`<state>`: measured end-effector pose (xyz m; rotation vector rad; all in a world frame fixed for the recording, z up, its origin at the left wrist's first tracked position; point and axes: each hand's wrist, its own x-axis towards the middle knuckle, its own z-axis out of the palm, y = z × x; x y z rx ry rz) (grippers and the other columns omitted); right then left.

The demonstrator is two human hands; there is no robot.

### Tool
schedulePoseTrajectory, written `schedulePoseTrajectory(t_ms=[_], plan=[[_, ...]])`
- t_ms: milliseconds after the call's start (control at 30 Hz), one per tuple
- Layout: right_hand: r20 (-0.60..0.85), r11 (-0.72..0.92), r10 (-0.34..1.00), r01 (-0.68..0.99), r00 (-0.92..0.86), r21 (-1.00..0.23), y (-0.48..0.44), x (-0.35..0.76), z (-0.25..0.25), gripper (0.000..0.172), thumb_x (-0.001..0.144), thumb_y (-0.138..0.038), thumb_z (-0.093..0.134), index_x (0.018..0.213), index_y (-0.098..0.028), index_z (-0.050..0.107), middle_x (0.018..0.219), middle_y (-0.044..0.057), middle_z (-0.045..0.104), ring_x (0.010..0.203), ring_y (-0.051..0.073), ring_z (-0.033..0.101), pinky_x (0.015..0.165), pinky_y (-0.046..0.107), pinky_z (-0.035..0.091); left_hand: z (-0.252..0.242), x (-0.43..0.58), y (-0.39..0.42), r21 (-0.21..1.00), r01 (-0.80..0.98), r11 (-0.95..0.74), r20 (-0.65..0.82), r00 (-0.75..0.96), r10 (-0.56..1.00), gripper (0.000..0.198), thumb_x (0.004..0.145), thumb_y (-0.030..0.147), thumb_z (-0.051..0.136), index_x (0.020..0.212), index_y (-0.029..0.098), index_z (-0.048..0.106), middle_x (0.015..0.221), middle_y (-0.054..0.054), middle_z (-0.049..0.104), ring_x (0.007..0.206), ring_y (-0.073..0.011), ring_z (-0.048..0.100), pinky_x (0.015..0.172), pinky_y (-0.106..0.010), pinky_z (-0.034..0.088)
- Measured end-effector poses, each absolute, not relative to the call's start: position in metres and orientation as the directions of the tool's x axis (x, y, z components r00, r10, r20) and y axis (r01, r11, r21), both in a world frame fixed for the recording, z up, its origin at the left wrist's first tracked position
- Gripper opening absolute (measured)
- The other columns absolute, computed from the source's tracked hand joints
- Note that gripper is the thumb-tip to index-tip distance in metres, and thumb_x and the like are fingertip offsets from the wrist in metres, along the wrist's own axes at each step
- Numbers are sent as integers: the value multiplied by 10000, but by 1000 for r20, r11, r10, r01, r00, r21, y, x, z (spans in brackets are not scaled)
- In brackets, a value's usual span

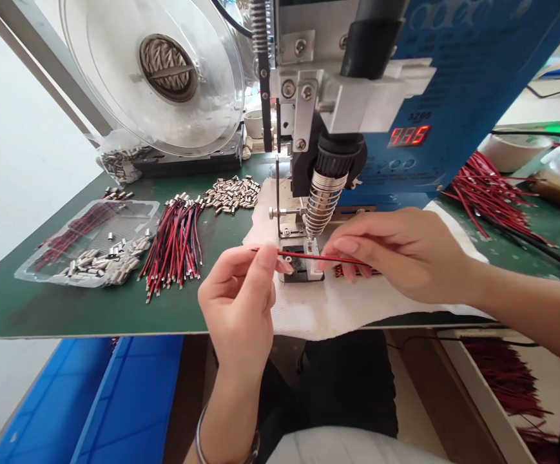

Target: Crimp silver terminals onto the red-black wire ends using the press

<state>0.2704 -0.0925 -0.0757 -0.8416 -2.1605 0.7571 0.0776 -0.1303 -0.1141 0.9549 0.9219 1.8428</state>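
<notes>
A thin red and black wire (299,256) stretches level between my two hands, in front of the soldering machine's tip. My left hand (243,290) pinches its left end between thumb and forefinger. On the other side my right hand (395,254) is closed around the wire's right part, fingertips close to the small fixture (301,265). Just above the fixture stands the soldering head (327,200) with its coiled spring. Several short red and black wires (357,270) lie under my right hand on the white cloth (303,309). What is inside the fixture is too small to tell.
Left on the green table (115,316) are a bundle of wires (176,238), a pile of small metal parts (234,194) and a clear plastic tray (28,274). Behind is a large clear reel (100,58). A blue control box (434,84) and more wires (492,193) are at right.
</notes>
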Motion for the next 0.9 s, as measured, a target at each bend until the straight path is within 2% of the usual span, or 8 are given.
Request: schedulePoseTrajectory(t_ms=[133,233,333,400,500,633,767,900], plan=[[225,473,752,270,-619,-839,-94,269,-70,292,1048,-341,565,987,-184,804,881,37,814,528,86,626,457,209,454,-111,78,-129,842,-396,-367,213,-381,900,224,796,323,874,720,177,722,577,25,653,371,-8,307,345,-193,179],[248,464,784,273,-568,-842,-95,269,-70,256,977,-345,692,803,-188,797,633,-7,727,464,79,544,417,215,379,-110,79,-129,832,-422,-360,178,-411,894,233,765,325,902,720,179,727,593,29,655,376,-5,314,342,-196,168],[271,454,808,259,-524,-852,-95,271,-73,427,941,-458,729,612,-185,719,484,-22,608,425,77,471,397,224,339,-109,80,-129,831,-426,-359,156,-442,884,255,738,341,925,724,185,724,596,35,648,381,-5,315,340,-198,164],[222,406,802,234,-554,-883,-93,273,-75,403,947,-484,716,682,-182,747,554,-1,679,444,85,512,409,219,391,-109,81,-129,834,-417,-362,155,-453,878,268,741,353,925,727,187,715,604,37,647,385,-6,315,339,-199,168],[171,375,742,191,-648,-907,-90,276,-76,209,952,-376,728,887,-186,786,698,16,777,483,98,604,438,202,482,-110,81,-128,838,-400,-372,174,-450,876,257,780,354,899,737,188,708,619,39,642,391,-5,315,339,-196,178],[170,440,677,208,-716,-874,-89,277,-76,181,973,-299,694,853,-183,765,673,1,770,455,84,598,414,181,473,-113,80,-129,845,-370,-387,209,-438,874,224,837,354,853,755,190,724,637,34,641,393,-10,323,348,-207,203],[171,418,711,215,-682,-882,-92,275,-76,200,973,-297,684,833,-174,755,658,-7,755,453,69,559,423,179,450,-114,81,-132,867,-352,-352,216,-371,903,154,844,320,851,764,211,778,592,32,602,410,-26,330,378,-241,202],[132,347,741,207,-659,-915,-92,274,-77,157,930,-268,720,829,-153,756,674,-1,756,485,76,559,448,192,456,-110,82,-133,879,-395,-267,141,-320,937,129,802,250,883,726,212,786,683,-9,711,420,-21,301,407,-282,134]])
